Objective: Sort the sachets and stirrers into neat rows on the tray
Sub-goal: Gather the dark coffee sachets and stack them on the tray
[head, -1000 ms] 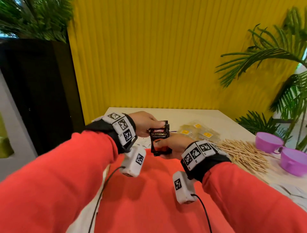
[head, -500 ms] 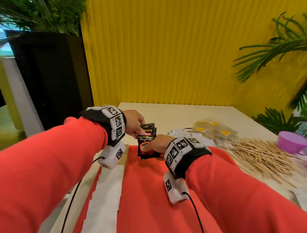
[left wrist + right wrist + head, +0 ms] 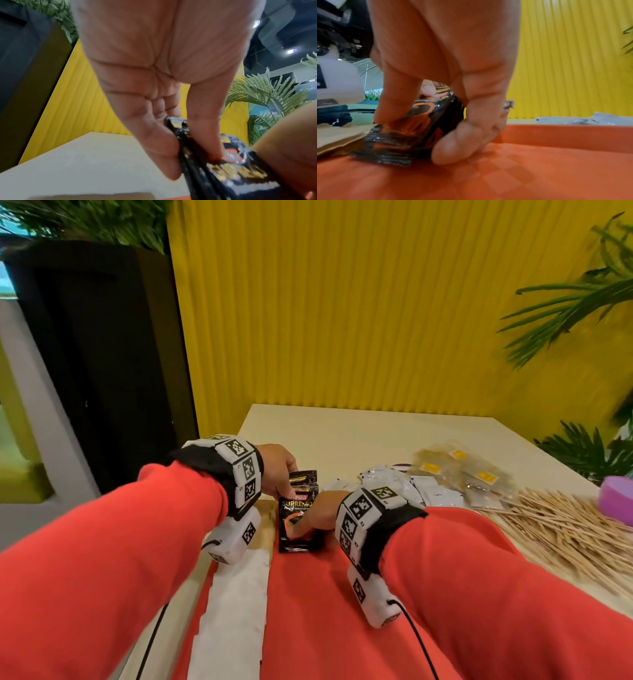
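At the far left corner of an orange tray (image 3: 308, 611), both hands hold a small stack of black coffee sachets (image 3: 297, 518) marked "SUPREMO". Its lower edge rests on the tray floor, and the stack leans up and away from the person. From the left, the left hand (image 3: 277, 470) pinches the upper part of the stack, thumb on the printed front and the other fingers (image 3: 159, 151) behind it. From the right, the right hand (image 3: 317, 513) grips the lower part: its thumb presses on the front, and its curled fingers (image 3: 464, 139) wrap the right edge, knuckles touching the tray. Both arms wear red sleeves (image 3: 102, 570), and each wrist carries a band of black-and-white markers with a small white camera hanging below.

A strip of white sachets (image 3: 233, 611) lies in a row along the tray's left side. Beyond the tray, on the pale worktop (image 3: 342, 433), sit a loose heap of white sachets (image 3: 421, 491) and a pile of clear packets with yellow labels (image 3: 459, 470). To the right, a large heap of wooden stirrers (image 3: 565, 525) spreads over the worktop, with a purple cup (image 3: 616, 501) just behind it. A ribbed yellow wall (image 3: 342, 302) stands behind.
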A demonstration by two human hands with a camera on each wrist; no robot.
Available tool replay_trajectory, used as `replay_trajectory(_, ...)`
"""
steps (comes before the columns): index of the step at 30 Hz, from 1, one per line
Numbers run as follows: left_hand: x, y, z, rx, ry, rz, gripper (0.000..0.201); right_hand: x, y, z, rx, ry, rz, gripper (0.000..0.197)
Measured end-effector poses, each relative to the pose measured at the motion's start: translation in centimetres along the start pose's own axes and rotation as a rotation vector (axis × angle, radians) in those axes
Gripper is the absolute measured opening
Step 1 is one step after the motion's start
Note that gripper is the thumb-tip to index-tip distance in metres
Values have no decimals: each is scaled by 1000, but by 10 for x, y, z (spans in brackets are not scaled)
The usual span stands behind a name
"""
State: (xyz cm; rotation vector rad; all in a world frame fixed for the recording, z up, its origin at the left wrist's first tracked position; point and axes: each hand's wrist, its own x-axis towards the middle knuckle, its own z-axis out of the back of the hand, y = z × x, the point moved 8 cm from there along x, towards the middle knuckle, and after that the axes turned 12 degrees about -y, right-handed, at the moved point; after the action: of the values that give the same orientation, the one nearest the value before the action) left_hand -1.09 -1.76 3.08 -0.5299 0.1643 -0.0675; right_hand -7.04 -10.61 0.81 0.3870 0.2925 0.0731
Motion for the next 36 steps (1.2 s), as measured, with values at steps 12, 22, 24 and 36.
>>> replay_trajectory(12,3,11,-2,-68,-13,63,43,0,-1,-12,-40,67,3,31)
replay_trajectory(22,-4,10,-1,99,-34,-18,41,-3,5,-18,-50,85,25,35)
replay_trajectory(24,-5,10,1,83,-33,-15,41,-4,5,-17,-72,86,30,36)
replay_trajectory(36,-9,15,3,228,-42,-22,55,0,5,-22,-7,41,57,45)
